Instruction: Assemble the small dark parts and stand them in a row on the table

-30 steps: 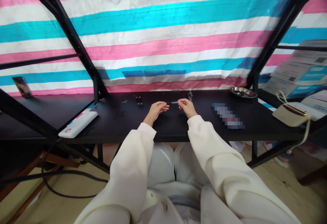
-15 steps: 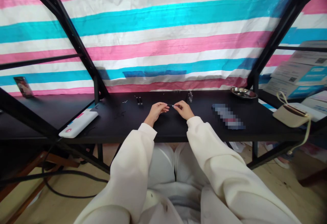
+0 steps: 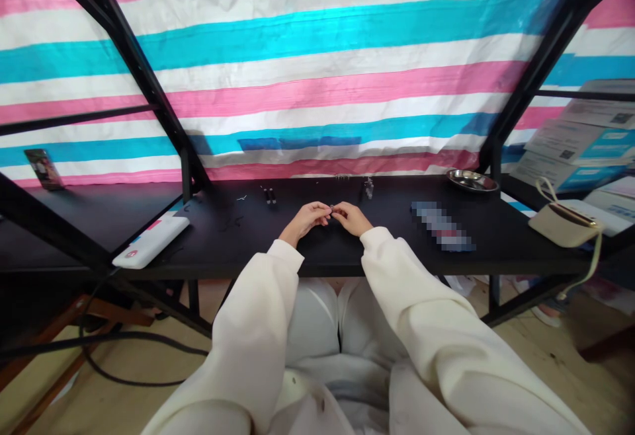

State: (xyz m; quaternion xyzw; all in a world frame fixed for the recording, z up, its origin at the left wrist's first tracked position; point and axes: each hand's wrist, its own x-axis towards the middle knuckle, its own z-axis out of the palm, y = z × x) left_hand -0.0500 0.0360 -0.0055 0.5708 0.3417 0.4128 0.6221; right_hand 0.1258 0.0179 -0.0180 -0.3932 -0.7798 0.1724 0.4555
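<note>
My left hand (image 3: 310, 218) and my right hand (image 3: 351, 217) meet over the black table, fingertips almost touching. Both are closed in a pinch on one small dark stick-like part with a metallic end (image 3: 332, 210), most of which the fingers hide. Left of them lie two short black sticks with light ends (image 3: 269, 196). Beyond my right hand is a small cluster of grey metallic pieces (image 3: 369, 188). A row of tiny pieces (image 3: 342, 177) sits along the back edge.
A white power bank-like case (image 3: 151, 242) lies at left, and a blurred-out packet (image 3: 442, 226) at right. Farther right are a shiny metal dish (image 3: 472, 181) and a beige bag (image 3: 564, 225). Black frame posts (image 3: 188, 170) flank the table (image 3: 218, 243); striped sheeting (image 3: 322, 91) hangs behind.
My hands have moved closer together, and the dark stick that showed between them is now mostly covered by my fingers. The things on the table have stayed put.
</note>
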